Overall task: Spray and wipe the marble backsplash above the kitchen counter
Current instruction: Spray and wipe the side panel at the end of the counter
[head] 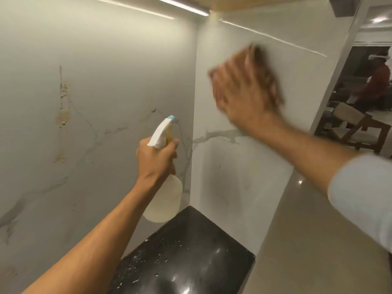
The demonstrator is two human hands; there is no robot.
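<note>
Black counter point(191, 251), speckled with droplets point(161, 259).

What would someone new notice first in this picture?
Probably the blurred right hand, pressing a brown cloth against the right marble panel. Next, the left hand holding a white spray bottle by the corner, above the wet black counter.

Left hand point(157, 158) wrapped round neck of white spray bottle point(164, 187), nozzle aimed at marble backsplash point(95, 92) corner. Right hand point(244, 96), motion-blurred, presses brown cloth point(268, 79) flat on right-hand panel. Black desk point(191, 251) below, speckled with droplets.
</note>
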